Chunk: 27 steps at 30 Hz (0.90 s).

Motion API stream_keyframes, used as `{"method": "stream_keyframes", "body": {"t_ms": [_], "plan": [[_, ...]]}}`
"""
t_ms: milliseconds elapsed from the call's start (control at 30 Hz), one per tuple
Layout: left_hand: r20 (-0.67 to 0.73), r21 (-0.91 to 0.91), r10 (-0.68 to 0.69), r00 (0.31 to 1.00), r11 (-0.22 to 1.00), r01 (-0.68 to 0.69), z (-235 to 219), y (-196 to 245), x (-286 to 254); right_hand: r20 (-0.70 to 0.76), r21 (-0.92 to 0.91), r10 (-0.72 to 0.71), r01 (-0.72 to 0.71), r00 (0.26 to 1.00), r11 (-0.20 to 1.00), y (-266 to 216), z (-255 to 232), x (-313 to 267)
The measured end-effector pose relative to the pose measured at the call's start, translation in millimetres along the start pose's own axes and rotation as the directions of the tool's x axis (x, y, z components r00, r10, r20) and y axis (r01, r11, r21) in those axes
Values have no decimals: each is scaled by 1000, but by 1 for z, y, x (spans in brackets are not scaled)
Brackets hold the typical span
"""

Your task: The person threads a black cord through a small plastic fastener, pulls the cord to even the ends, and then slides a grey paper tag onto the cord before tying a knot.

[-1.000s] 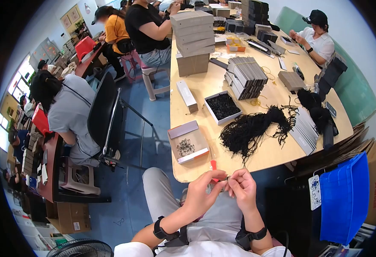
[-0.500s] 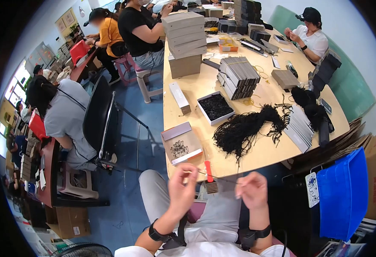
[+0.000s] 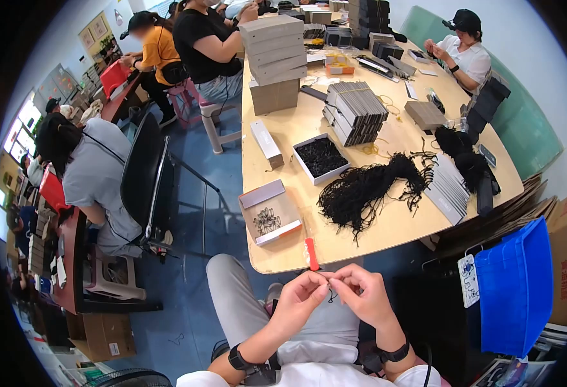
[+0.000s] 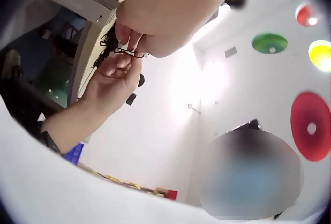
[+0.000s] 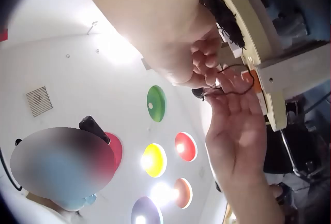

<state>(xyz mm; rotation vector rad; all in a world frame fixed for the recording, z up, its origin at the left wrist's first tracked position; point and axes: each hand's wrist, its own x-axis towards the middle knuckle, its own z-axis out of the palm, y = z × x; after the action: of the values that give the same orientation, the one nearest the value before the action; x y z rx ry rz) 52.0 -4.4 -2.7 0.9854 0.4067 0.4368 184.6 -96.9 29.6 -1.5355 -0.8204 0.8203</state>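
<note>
In the head view the left hand (image 3: pixel 301 300) and right hand (image 3: pixel 365 297) meet fingertip to fingertip over the lap, pinching a thin black cord (image 3: pixel 331 295) between them. The right wrist view shows the cord (image 5: pixel 253 81) bent in a loop beside the fingers. In the left wrist view the cord (image 4: pixel 128 52) runs between both hands' fingertips. A red-handled item (image 3: pixel 311 254) lies beyond the hands at the table edge. On the table are a bundle of black cords (image 3: pixel 367 193), a white box of small black pieces (image 3: pixel 322 158) and an open box (image 3: pixel 272 227) with metal clips.
Stacked grey boxes (image 3: pixel 273 58), a bound stack of grey cards (image 3: pixel 355 111) and fanned grey strips (image 3: pixel 448 190) stand or lie on the table (image 3: pixel 277 257). A blue bin (image 3: pixel 516 290) is at the right. Other people sit around the room.
The hands were close together, moved apart with the cord stretched between them, and are together again at the fingertips. The head view has shifted slightly.
</note>
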Motion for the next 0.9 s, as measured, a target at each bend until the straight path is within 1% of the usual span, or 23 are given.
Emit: {"method": "stream_keyframes", "body": {"t_ms": [33,67,100,133,167,200,233,267,333,367,400,433,467,500,533,567,600,633,700,733,800,833,900], "plan": [[2,-1,0,1000,1000,0,1,1,0,20,-51,-20,21,1000,998,1,-2,-4],[-33,-70,-8,999,997,6,1,2,1,41,-101,-38,42,998,994,3,-4,-9],[-68,-139,-18,998,990,9,2,3,1,40,-102,-38,42,998,994,4,-6,-13],[-67,-140,-18,998,990,9,1,4,1,81,-104,-32,41,996,994,4,-8,-17],[-68,-150,14,998,988,-24,0,6,0,123,-107,-27,40,992,993,4,-11,-20],[-70,-159,47,996,986,-58,-2,9,-1,185,-62,-15,27,983,998,6,-14,-22],[-70,-160,47,996,985,-57,-2,12,-2,185,-62,-14,26,983,998,8,-17,-24],[-52,-167,47,998,984,-55,-3,16,-3,300,-41,-1,14,954,999,12,-20,-24],[-33,-174,46,998,983,-51,-4,20,-5,497,0,35,-41,867,999,23,-26,-25],[-8,-109,66,998,992,-67,-4,21,-7,497,0,36,-42,867,999,25,-28,-24],[17,-43,85,996,996,-84,-5,22,-8,585,2,40,-50,810,999,25,-30,-22],[17,-43,84,996,996,-83,-5,24,-10,666,2,42,-59,744,998,27,-31,-19],[71,-9,91,993,996,-91,-5,27,-13,719,-42,79,-71,690,997,31,-34,-16],[125,25,97,987,995,-101,-5,28,-14,720,-41,79,-72,690,997,30,-34,-15],[124,26,96,988,995,-100,-6,28,-16,620,-23,57,-55,782,998,30,-32,-15],[185,88,86,979,991,-103,-7,28,-18,510,-7,35,-36,860,999,30,-30,-14],[245,149,71,967,983,-109,-8,28,-19,381,108,7,-52,924,993,32,-25,-13],[244,150,68,967,983,-107,-8,28,-20,290,344,-55,-50,955,938,29,-18,-11],[308,285,80,948,943,-173,-8,29,-19,276,375,-134,22,952,927,22,-14,-4],[309,285,77,948,943,-170,-9,28,-20,274,376,-132,20,953,926,20,-12,-1],[231,252,-47,972,968,-13,-10,26,-23,339,270,-186,95,922,958,18,-10,5],[231,252,-48,972,968,-12,-9,25,-23,339,270,-186,94,922,958,17,-11,7],[127,93,-51,991,995,40,-6,23,-23,294,244,-184,113,938,963,16,-11,9]]}}
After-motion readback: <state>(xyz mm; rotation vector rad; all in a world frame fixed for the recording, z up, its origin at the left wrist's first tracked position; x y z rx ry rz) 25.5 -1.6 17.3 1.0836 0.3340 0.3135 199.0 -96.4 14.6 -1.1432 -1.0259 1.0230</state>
